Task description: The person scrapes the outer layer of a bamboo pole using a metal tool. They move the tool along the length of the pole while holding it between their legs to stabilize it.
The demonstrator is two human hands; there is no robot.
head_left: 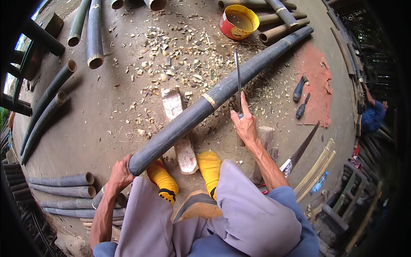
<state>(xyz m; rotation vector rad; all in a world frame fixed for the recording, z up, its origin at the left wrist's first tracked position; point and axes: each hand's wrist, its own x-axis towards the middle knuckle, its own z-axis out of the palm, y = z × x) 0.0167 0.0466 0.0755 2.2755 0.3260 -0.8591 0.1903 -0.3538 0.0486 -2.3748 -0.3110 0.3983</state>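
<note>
A long dark bamboo pole [171, 132] lies slantwise before me, its near end by my left knee and its far end at upper right. A pale ring [208, 100] marks one of its joints. At the near end, my left hand [121, 172] is closed on the pole. My right hand [246, 127] grips a knife [238, 70], index finger stretched along the blade. The thin blade points away from me and passes over the pole; whether it touches cannot be seen. Beneath the pole sits a wooden block [186, 156], between my yellow-socked feet.
Wood chips [171, 47] litter the ground around a yellow-and-red bucket [239, 22] of murky liquid. Two dark-handled tools [301, 95] rest on a red mat [314, 77]. A saw [302, 147] lies at right. More bamboo poles [96, 38] lie left. Another person [372, 115] is at far right.
</note>
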